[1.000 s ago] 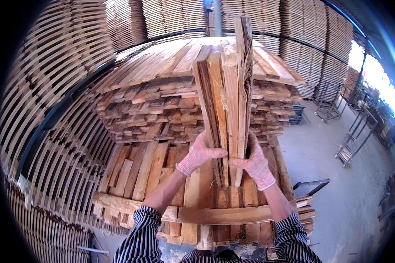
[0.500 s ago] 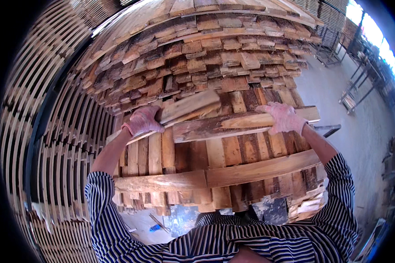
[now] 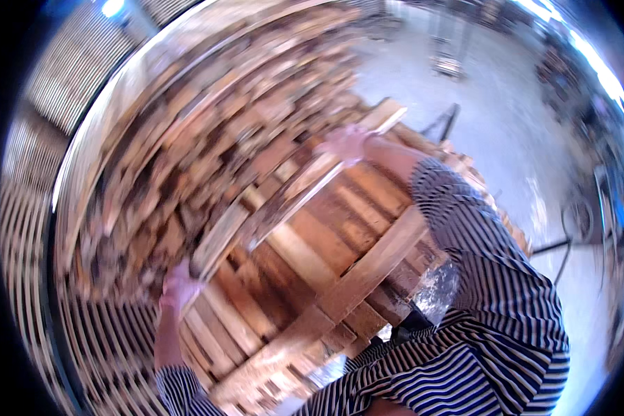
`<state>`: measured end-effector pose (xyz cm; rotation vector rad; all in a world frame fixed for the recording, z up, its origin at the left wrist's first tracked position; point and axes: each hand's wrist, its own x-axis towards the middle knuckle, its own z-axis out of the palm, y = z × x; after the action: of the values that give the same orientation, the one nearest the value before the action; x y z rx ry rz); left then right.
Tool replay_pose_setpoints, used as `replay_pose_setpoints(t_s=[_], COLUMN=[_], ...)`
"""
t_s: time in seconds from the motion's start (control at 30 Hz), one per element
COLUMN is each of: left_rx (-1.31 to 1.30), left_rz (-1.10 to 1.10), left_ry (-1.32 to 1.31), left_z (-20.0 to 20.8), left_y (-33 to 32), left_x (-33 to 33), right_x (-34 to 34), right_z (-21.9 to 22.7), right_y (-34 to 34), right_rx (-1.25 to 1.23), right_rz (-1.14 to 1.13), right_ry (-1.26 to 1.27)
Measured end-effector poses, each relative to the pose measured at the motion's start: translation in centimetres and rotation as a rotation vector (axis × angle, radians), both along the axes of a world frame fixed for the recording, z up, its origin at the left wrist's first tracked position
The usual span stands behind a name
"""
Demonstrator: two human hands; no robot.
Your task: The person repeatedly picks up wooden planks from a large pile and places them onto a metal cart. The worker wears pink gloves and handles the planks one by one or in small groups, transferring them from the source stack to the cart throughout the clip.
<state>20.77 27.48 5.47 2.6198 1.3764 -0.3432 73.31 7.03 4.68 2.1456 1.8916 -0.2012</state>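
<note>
1. nearest was the dark-and-white striped shirt point(image 3: 499, 298), its right sleeve reaching up the right side of the view and its left cuff showing at the lower left.
2. just beyond it, two long, flat, light-brown wooden planks point(image 3: 374, 270) lay in line, their ends meeting near the middle of the view.
3. past these planks, a layer of flat brown and tan wooden boards point(image 3: 312, 243) lay side by side, at right angles to them.
4. the pink-gloved left hand point(image 3: 180, 288) was at the near-left end of a short, pale wooden board point(image 3: 220, 236); with the blur, i cannot tell whether the fingers were closed on it.
5. the pink-gloved right hand point(image 3: 344, 144) lay over a long, narrow brown board with a pale edge point(image 3: 288, 194), which rested slantwise above the layer; whether it gripped, i cannot tell.
6. farther off rose a broad, rough pile of brown board ends point(image 3: 222, 132), smeared by motion.
7. to its right spread the smooth grey floor point(image 3: 513, 173), with a blurred metal rack point(image 3: 449, 66) on it.
8. at the far upper left stood pale slatted wooden stacks point(image 3: 80, 87).
</note>
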Motion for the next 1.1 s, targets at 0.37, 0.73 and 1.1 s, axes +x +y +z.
replay_pose_setpoints(t_s=[0.37, 0.73, 1.1], left_rx=[-0.087, 0.204, 0.365], left_rz=[0.122, -0.112, -0.512], left_ry=[-0.005, -0.242, -0.893], left_z=[-2.8, -1.8, 4.8], left_y=[2.0, -11.0, -41.9], left_x=[-6.2, 17.1, 40.5], right_x=[-4.9, -2.5, 11.2], right_z=[-1.6, -4.4, -8.6], right_y=[4.6, -5.5, -48.8], right_rx=[0.007, 0.800, 1.379], right_rz=[0.027, -0.192, -0.766], right_ry=[-0.034, 0.489, 0.737])
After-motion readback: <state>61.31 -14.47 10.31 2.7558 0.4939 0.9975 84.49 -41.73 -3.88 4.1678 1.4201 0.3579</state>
